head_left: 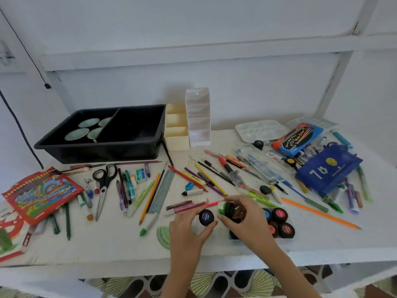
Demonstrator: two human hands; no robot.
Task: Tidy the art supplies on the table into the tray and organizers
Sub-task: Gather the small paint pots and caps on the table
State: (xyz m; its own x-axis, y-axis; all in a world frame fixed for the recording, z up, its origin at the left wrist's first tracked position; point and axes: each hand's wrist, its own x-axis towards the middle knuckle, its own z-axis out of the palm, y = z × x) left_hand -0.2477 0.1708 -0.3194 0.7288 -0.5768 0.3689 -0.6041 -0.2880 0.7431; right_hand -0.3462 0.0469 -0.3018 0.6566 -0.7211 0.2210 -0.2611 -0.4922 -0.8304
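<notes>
White table [107, 244] against white shelved wall, strewn with pens and pencils. Black tray [96, 153] back left, green dishes [77, 134] in left compartment. Cream organizer [177, 136] and clear organizer [198, 117] just right of tray. Blue pouch [328, 168] far right, red pencil box [40, 194] far left. Scissors [105, 181] and ruler [163, 192] mid-table. Near front edge, left hand [189, 226] pinches blue-lidded paint pot [206, 217]. Right hand [245, 214] curls round green pot [223, 208], beside remaining pots [280, 215].

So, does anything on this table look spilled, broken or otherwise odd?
Nothing looks spilled or broken. The oddity is plain clutter: pens and pencils lie loose at crossed angles over the table, while the cream organizer and clear organizer stand empty, as far as shows.
</notes>
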